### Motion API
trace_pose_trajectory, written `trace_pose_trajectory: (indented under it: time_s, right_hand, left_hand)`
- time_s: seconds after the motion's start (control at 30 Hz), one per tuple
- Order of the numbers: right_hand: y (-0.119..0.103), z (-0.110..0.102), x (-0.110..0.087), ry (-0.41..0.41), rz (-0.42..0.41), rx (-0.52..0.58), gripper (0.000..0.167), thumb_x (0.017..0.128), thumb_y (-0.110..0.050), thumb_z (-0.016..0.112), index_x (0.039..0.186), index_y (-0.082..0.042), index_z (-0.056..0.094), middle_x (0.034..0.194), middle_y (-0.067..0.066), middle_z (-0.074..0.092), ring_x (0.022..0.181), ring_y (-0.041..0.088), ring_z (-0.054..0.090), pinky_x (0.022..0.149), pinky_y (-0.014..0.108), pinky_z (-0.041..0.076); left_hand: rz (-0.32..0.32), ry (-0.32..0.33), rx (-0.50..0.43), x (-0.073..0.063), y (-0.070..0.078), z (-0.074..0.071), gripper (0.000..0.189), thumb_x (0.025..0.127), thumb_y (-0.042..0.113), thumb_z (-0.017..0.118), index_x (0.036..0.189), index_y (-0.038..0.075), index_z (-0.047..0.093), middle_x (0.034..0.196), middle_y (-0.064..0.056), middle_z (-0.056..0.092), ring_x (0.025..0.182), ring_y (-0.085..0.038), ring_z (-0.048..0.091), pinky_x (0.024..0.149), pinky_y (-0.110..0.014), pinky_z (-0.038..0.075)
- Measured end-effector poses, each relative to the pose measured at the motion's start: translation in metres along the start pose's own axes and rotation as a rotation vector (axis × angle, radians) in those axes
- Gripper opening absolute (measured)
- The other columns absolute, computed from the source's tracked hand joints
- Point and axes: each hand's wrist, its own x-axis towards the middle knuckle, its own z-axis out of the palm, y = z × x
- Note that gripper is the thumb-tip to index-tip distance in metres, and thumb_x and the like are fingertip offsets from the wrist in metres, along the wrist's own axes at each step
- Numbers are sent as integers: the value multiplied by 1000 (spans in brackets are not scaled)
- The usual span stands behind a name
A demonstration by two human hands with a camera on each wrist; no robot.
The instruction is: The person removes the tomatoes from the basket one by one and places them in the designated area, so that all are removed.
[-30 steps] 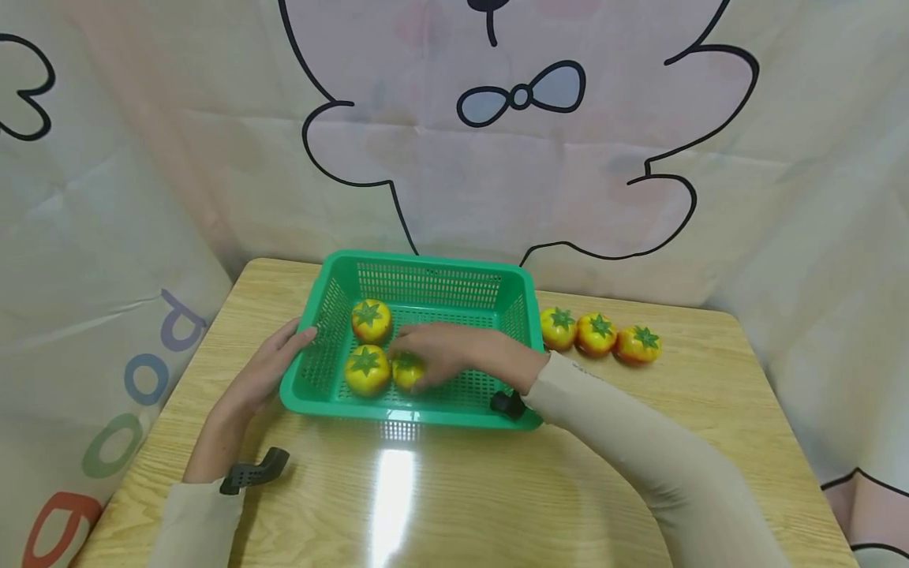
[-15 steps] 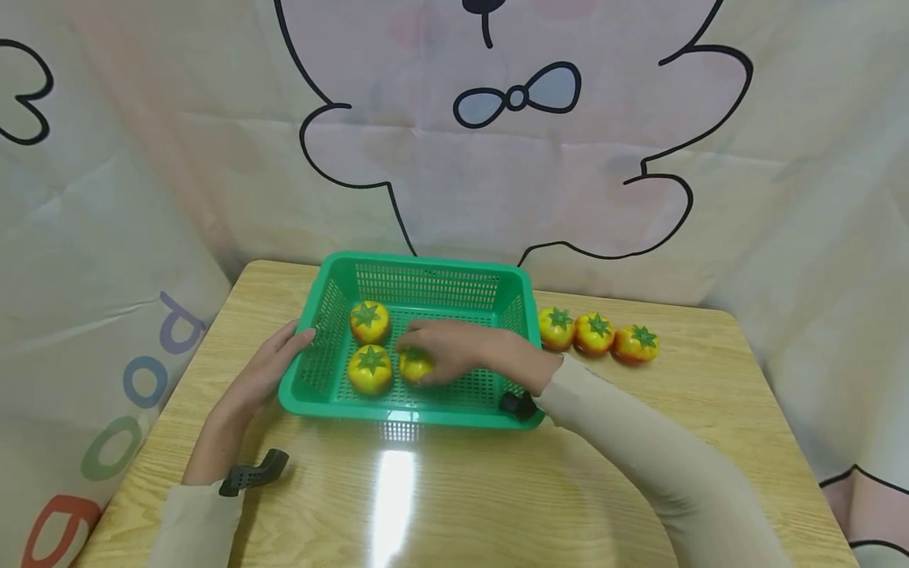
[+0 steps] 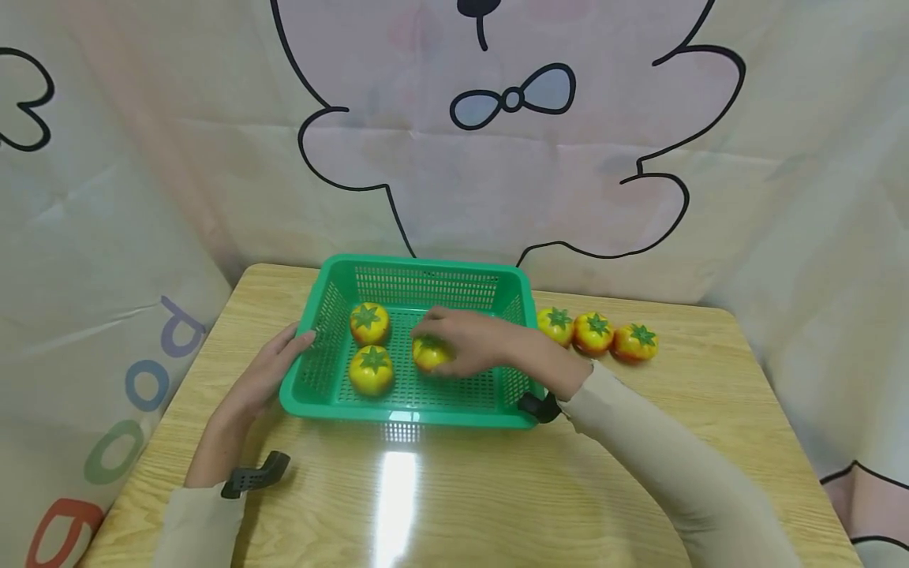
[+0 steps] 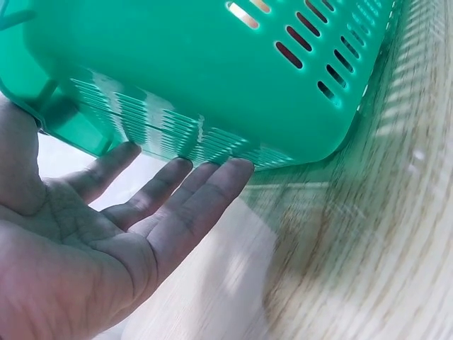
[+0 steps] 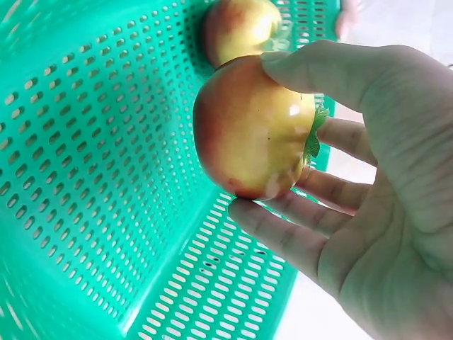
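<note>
Holding status: right hand [image 3: 469, 339] had thumb and fingers curled round the held fruit [image 3: 430, 356], palm clear of it; no other fruit in that grip.
Held fruit location: inside the green basket [image 3: 454, 420], over its floor, apart from the other two; contact with the floor, could not tell.
Left hand [image 3: 266, 367]: thumb lay over the basket rim, nearly straight fingers met the outer side wall; it had hold of the basket only.
Fruit count, basket: three, namely the held one plus rear fruit [image 3: 369, 323] and near fruit [image 3: 371, 372], lined up near the left wall.
Fruit count, tabletop [image 3: 497, 497]: row of three fruits [image 3: 592, 334] just beside the right wall.
Progress: my read, about midway on a three/three split; filling vs emptying was unclear, so done and left could not be assigned.
Fruit build: squat rounds, smooth glossy skin, yellow blending to orange-red, star-shaped green leaf caps.
Basket build: looked like moulded plastic; rectangular, rounded corners, slotted walls and floor.
Tabletop finish: pale wood grain, shiny, with a bright glare streak.
Backdrop [image 3: 554, 181]: creased printed fabric.
</note>
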Motion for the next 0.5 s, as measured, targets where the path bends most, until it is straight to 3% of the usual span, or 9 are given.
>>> trace_pose_trajectory:
  time_s: [0.5]
  right_hand:
    - [0, -9, -31, 126, 29, 25, 59, 98, -28, 76, 153, -17, 55, 156, 9, 52, 137, 27, 59, 114, 44, 53]
  left_hand:
    - [-6, 7, 4, -1, 3, 2, 72, 114, 52, 39, 169, 9, 20, 152, -36, 48, 108, -15, 74, 87, -37, 65]
